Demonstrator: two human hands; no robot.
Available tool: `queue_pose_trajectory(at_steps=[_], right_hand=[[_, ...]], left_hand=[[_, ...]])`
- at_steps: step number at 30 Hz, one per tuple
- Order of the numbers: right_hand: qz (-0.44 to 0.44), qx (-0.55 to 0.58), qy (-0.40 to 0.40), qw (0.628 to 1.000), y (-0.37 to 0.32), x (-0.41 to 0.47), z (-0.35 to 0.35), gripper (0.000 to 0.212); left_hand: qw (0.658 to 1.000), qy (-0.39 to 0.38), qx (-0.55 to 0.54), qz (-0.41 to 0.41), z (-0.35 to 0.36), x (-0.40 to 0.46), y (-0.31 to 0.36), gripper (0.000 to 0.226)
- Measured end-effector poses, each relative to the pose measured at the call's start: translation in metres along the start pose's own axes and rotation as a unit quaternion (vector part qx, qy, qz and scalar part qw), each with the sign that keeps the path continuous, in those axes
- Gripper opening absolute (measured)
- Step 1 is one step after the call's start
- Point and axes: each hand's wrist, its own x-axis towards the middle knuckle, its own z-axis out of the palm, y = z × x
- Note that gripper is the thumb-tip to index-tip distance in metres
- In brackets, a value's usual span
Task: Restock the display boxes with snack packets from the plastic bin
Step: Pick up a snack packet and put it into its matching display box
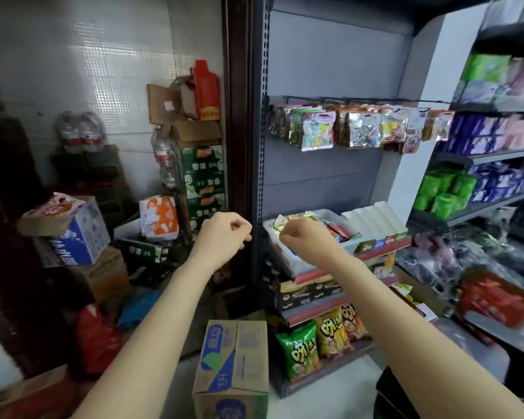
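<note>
Storeroom corner, far left: a white-and-blue cardboard carton (82, 234) sits on a stack of brown boxes, with a pink-printed open box on top of it.
Green cartons: a tall stack of green-and-white printed cardboard cartons (204, 182) stands against the dark wooden door frame, with torn brown boxes and a red carton above it.
Left hand (223, 235): raised in front of the door frame, just left of the grey shelf upright; fingers curled loosely into the palm, thumb against the forefinger, nothing visible in its grip.
Floor carton: a brown cardboard carton with blue and green print (232, 367) stands on the floor below and between the two forearms.
Right hand (304, 237): raised at the left front corner of the bin, fingers curled inward; whether it pinches anything cannot be told.
Plastic bin: a pale translucent plastic bin (285, 255) sits at the left end of the middle grey shelf, touching the upright.
Snack packets: small yellow, green and red foil snack packets (297, 220) lie heaped in the bin, just behind the right hand.
Display boxes: a row of white cardboard display boxes with coloured fronts (375, 225) stands on the same shelf, just right of the bin.
Hanging goods: colourful foil pouches (357, 127) hang on a rail above.
Lower shelves: green and yellow crisp bags (318, 343) stand on the bottom shelf.
</note>
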Motion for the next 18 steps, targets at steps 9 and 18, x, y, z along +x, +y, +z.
queue_pose_trajectory(at_steps=[9, 18], right_hand=[[-0.001, 0.020, -0.015, 1.000, 0.133, 0.100, -0.027, 0.022], [-0.016, 0.031, -0.069, 0.997, 0.249, 0.180, -0.031, 0.026]], left_hand=[[0.999, 0.001, 0.010, -0.035, 0.120, 0.117, 0.015, 0.019], [0.995, -0.005, 0.092, -0.039, 0.217, 0.197, 0.013, 0.017]])
